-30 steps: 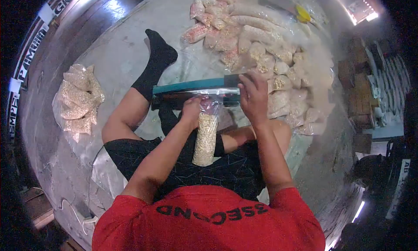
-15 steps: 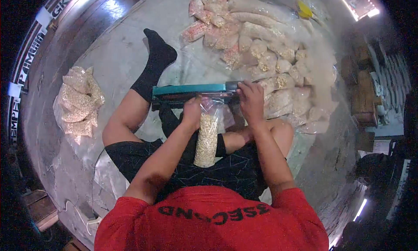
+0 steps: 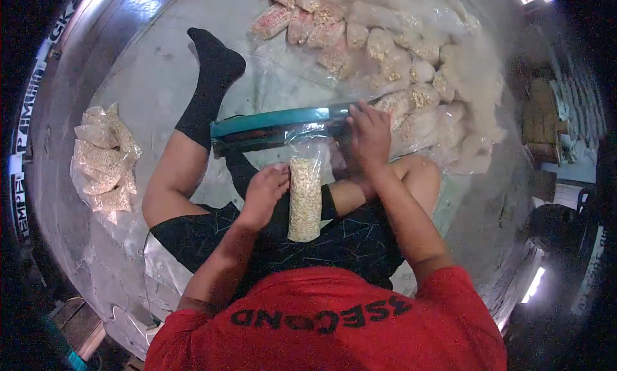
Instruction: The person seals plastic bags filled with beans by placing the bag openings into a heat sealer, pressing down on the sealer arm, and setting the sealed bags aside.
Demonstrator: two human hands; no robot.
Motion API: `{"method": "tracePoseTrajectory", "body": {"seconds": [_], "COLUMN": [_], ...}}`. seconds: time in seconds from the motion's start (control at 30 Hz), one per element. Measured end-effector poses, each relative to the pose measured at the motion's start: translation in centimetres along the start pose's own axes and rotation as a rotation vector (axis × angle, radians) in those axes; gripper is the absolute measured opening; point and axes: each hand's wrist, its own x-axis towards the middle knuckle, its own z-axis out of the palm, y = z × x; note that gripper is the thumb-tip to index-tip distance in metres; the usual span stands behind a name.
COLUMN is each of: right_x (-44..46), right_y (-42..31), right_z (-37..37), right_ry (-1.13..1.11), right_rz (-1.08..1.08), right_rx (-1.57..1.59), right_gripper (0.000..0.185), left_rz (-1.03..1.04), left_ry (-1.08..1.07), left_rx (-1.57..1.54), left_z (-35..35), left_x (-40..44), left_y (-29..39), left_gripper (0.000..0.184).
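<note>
A clear plastic bag (image 3: 304, 200) of small pale pieces stands lengthwise before me. Its upper end reaches the teal bar of a long hand sealer (image 3: 276, 121), where the bag's mouth runs under the bar. Beside the bag's left edge is my left hand (image 3: 265, 192), fingers loosely bent and apart, not gripping the bag; whether the fingertips brush it I cannot tell. My right hand (image 3: 370, 134) is closed over the dark right end of the sealer's arm, which lies down against its base.
Several filled bags (image 3: 106, 159) lie in a heap on the left. A larger pile of filled bags (image 3: 411, 81) spreads over the floor sheet at the upper right, some with red print. My sock-covered foot (image 3: 218, 59) is beyond the sealer's left end. A cable (image 3: 132, 321) lies at the lower left.
My left hand has let go of the bag's upper part and drawn back down and left. My right hand stays on the sealer's end. The view has shifted slightly.
</note>
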Motion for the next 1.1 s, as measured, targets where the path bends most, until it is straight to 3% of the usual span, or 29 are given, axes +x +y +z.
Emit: {"method": "tracePoseTrajectory", "body": {"seconds": [0.17,0.37,0.53,0.77,0.83,0.97,1.1], "right_x": [-0.2,-0.5,-0.5,-0.7,-0.7,-0.7,-0.9], "right_y": [0.3,0.1,0.1,0.1,-0.1,0.0,0.2], "right_z": [0.3,0.6,0.4,0.1,0.0,0.0,0.3], "right_ry": [-0.007,0.027,0.013,0.046,0.042,0.044,0.056], "right_rz": [-0.034,-0.025,-0.002,-0.033,-0.02,-0.042,-0.035], "right_rx": [-0.079,-0.078,-0.077,-0.088,-0.057,-0.062,-0.051], "right_gripper": [0.025,0.026,0.028,0.026,0.027,0.027,0.028], "left_rz": [-0.131,-0.104,-0.09,-0.103,-0.059,0.068,0.023], "left_ry": [-0.032,-0.056,-0.06,-0.047,-0.029,-0.095,-0.071], "left_rx": [-0.126,-0.008,-0.058,-0.029,-0.144,-0.065,-0.042], "left_z": [-0.3,0.0,0.3,0.3,1.5,2.0,3.2], "left_x": [1.5,1.3,1.4,3.6,4.5,6.8,7.3], "left_y": [1.5,1.5,1.8,0.9,0.7,0.2,0.4], "left_gripper": [0.04,0.048,0.036,0.036,0.033,0.035,0.027]}}
